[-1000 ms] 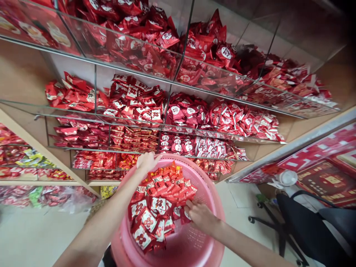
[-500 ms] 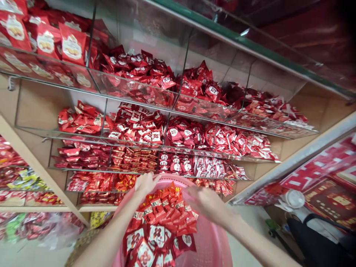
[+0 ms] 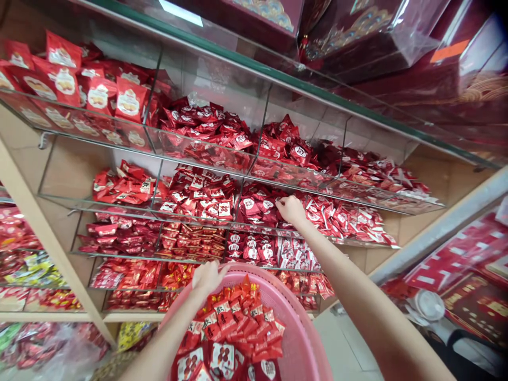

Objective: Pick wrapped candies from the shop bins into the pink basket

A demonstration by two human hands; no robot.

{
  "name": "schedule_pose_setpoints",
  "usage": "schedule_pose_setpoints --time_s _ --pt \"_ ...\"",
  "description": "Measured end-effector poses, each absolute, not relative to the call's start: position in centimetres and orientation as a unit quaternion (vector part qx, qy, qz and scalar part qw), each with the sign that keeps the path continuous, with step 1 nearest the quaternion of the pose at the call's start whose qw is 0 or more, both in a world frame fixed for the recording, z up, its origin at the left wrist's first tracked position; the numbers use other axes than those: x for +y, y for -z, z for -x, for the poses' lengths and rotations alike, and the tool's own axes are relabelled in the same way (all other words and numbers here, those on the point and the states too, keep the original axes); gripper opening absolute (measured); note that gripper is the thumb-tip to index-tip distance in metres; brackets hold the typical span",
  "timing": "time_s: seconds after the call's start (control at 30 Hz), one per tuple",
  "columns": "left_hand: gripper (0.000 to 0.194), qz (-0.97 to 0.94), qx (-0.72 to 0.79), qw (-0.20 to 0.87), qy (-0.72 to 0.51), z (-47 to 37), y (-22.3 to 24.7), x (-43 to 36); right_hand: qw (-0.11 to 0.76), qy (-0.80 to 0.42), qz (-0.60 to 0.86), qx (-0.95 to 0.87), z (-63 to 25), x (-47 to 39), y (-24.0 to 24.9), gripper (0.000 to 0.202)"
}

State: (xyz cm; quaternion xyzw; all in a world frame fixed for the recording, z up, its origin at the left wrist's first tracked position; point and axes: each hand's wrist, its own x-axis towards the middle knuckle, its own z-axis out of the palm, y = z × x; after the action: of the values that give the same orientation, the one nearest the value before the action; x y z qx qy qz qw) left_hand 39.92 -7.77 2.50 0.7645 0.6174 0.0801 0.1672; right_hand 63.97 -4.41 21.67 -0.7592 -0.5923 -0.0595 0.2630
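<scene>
My left hand (image 3: 207, 276) is closed over the far rim of a pink plastic basket (image 3: 305, 323). Inside it lie red snack packets (image 3: 234, 317) and, nearer me, white-labelled packets (image 3: 222, 357). My right hand (image 3: 291, 210) is up at the middle shelf, its fingers curled against maroon packets (image 3: 256, 206) with round white labels. Whether a packet is between those fingertips is hidden.
Glass shelves with dividers hold several kinds of wrapped sweets, such as large red bags (image 3: 130, 100). Above them, a green-edged glass shelf (image 3: 238, 66) carries dark red boxes (image 3: 373, 42). A clear-lidded tub (image 3: 431, 306) stands at the right.
My right hand has left the basket and risen to the maroon packets on the shelf. My left hand still grips the rim. The view has tilted upward.
</scene>
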Motion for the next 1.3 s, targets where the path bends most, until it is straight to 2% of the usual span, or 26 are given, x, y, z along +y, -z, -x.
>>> schedule_pose_setpoints --time_s 0.23,0.57,0.87,0.97,1.13,1.3 --pt "0.06 -0.767 0.615 0.165 -0.076 -39.9 -2.5 -7.8 0.352 -0.02 0.753 -0.556 -63.3 -3.9 -21.2 0.016" --pt "0.058 -0.773 0.611 0.154 -0.078 -39.8 -2.3 -7.6 0.531 -0.274 0.675 -0.433 -63.7 -5.9 -23.2 0.019" --pt "0.058 -0.77 0.613 0.159 -0.069 -39.9 -2.8 -7.8 0.612 -0.354 0.593 -0.385 -65.0 -10.2 -22.8 0.021" --pt "0.059 -0.77 0.614 0.159 -0.066 -40.0 -2.8 -7.8 0.564 -0.409 0.576 -0.429 -65.3 -13.0 -21.4 0.018" --pt "0.064 -0.777 0.608 0.155 -0.054 -40.2 -2.5 -7.6 0.346 -0.504 0.59 -0.527 -64.7 -18.1 -17.4 0.027" --pt "0.068 -0.777 0.609 0.151 -0.046 -40.4 -2.2 -7.3 0.169 -0.641 0.534 -0.525 -62.9 -21.7 -11.7 0.038"
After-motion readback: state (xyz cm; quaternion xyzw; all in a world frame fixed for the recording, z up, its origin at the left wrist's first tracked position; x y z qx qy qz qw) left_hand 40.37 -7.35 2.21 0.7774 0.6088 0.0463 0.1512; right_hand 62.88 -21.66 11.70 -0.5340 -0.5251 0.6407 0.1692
